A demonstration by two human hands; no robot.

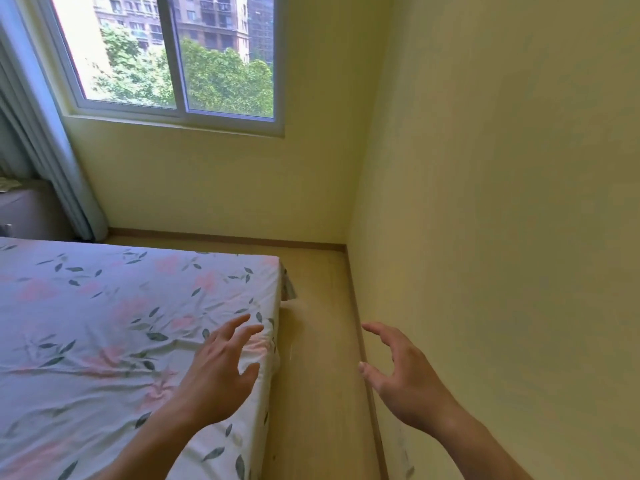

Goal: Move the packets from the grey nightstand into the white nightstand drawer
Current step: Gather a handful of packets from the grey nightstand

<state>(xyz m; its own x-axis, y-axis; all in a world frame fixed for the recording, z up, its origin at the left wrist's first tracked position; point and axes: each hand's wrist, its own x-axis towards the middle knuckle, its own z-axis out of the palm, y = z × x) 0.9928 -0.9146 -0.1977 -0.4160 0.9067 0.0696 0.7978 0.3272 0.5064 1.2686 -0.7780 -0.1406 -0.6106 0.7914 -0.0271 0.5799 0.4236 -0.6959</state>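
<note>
hands raised beside a bed (104, 323): left hand (221, 372) is hovering over the sheet's near right corner, fingers spread and holding nothing; right hand (405, 372) is hanging above the floor strip (318, 341) by the wall, fingers loosely spread, also bare. packets and white nightstand are not showing; a greyish unit (27, 209) at far left may be the grey nightstand. judged step: walking between nightstands. next move calls for turning toward the packets.
</note>
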